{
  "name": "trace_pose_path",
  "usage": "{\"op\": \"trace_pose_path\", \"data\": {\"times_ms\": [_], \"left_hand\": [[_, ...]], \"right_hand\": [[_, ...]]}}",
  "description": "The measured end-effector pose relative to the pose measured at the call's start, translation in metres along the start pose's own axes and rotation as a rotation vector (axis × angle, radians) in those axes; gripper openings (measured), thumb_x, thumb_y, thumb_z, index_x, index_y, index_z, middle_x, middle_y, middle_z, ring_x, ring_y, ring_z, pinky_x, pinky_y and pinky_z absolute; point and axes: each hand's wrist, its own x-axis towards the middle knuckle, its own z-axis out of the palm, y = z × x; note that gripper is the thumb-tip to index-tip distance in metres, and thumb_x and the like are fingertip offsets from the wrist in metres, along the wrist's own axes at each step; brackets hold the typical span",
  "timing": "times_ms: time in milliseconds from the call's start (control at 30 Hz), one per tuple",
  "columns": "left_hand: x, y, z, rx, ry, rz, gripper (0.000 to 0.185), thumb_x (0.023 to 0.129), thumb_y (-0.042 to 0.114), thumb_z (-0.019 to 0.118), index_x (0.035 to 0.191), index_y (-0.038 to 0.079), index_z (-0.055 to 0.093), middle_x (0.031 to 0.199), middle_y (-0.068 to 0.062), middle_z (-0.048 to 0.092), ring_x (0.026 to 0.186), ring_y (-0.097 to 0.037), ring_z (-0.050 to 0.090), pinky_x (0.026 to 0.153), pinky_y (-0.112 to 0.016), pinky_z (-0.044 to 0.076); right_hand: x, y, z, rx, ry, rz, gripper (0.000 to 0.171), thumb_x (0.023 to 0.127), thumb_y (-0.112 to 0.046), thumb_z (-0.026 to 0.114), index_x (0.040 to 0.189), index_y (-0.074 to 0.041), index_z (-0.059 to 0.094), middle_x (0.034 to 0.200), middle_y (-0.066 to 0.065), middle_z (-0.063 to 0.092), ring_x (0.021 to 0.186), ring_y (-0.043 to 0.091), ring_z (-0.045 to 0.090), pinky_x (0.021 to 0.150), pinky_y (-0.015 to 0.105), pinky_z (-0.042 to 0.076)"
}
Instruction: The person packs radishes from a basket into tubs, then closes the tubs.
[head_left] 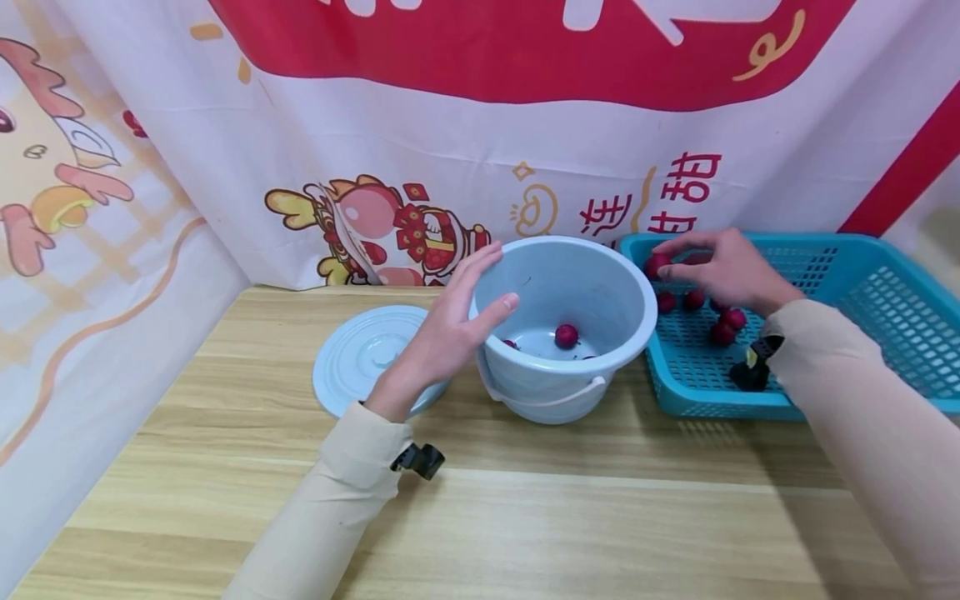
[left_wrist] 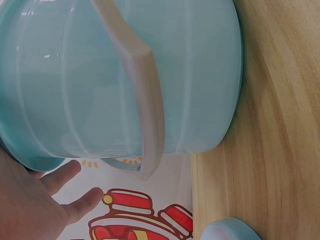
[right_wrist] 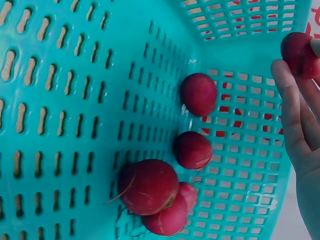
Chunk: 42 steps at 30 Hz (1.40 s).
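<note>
My right hand [head_left: 723, 267] pinches a red radish [head_left: 657, 265] above the left end of a teal plastic basket [head_left: 720, 403]. In the right wrist view that radish [right_wrist: 299, 54] sits between thumb and fingertips, with several more radishes [right_wrist: 148, 186] in the basket below. At the light blue bucket [head_left: 551, 387], my left hand [head_left: 450, 325] lies against the left rim, its fingers fairly straight and the thumb over the edge. A radish [head_left: 567, 336] lies on the bucket's bottom, and others are partly hidden by its front wall. The left wrist view shows the bucket's side and white handle [left_wrist: 150, 105].
A round light blue lid [head_left: 356, 358] lies on the wooden table [head_left: 525, 517], left of the bucket and partly behind my left hand. Bucket and basket stand close side by side. A printed cloth [head_left: 465, 150] hangs right behind them.
</note>
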Motion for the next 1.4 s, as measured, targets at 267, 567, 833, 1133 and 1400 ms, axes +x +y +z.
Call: {"op": "trace_pose_path", "data": {"times_ms": [267,567,833,1133,1400], "left_hand": [[0.001,0.0,0.001,0.0,0.002,0.01,0.071,0.104,0.048,0.054,0.166,0.02,0.034,0.177,0.009,0.023,0.165,-0.019,0.021,0.13,-0.063,0.026],[-0.001,0.001,0.001,-0.002,0.003,0.001,0.071,0.104,0.048,0.054,0.166,0.02,0.034,0.177,0.01,0.023,0.165,-0.019,0.021,0.13,-0.063,0.027],[-0.001,0.001,0.001,0.007,0.005,0.0,0.071,0.104,0.048,0.054,0.166,0.021,0.034,0.177,0.01,0.023,0.165,-0.018,0.021,0.13,-0.063,0.026],[0.0,0.001,0.001,0.01,0.005,0.002,0.072,0.104,0.049,0.054,0.167,0.021,0.034,0.177,0.008,0.023,0.165,-0.019,0.022,0.129,-0.064,0.027],[0.0,0.0,0.001,0.012,0.004,0.006,0.072,0.104,0.049,0.053,0.167,0.021,0.034,0.177,0.008,0.023,0.165,-0.019,0.022,0.129,-0.065,0.027]], "right_hand": [[-0.007,-0.009,-0.002,0.029,0.091,-0.045,0.063,0.098,-0.046,0.073,0.153,-0.018,0.057,0.161,0.02,0.05,0.136,0.049,0.055,0.103,0.069,0.055],[-0.015,-0.029,0.0,0.062,0.183,-0.113,0.061,0.096,-0.047,0.076,0.151,-0.025,0.061,0.156,0.012,0.058,0.129,0.039,0.062,0.091,0.044,0.065],[-0.022,-0.052,0.005,0.073,0.268,-0.17,0.061,0.093,-0.052,0.077,0.149,-0.029,0.062,0.148,0.007,0.065,0.121,0.027,0.065,0.076,0.011,0.056],[-0.025,-0.074,0.011,0.072,0.304,-0.248,0.057,0.094,-0.049,0.078,0.145,-0.03,0.065,0.144,0.005,0.069,0.116,0.024,0.071,0.084,0.014,0.059],[-0.025,-0.087,0.017,0.067,0.302,-0.326,0.051,0.094,-0.04,0.08,0.143,-0.029,0.068,0.141,0.004,0.07,0.113,0.024,0.072,0.079,0.007,0.053]]}}
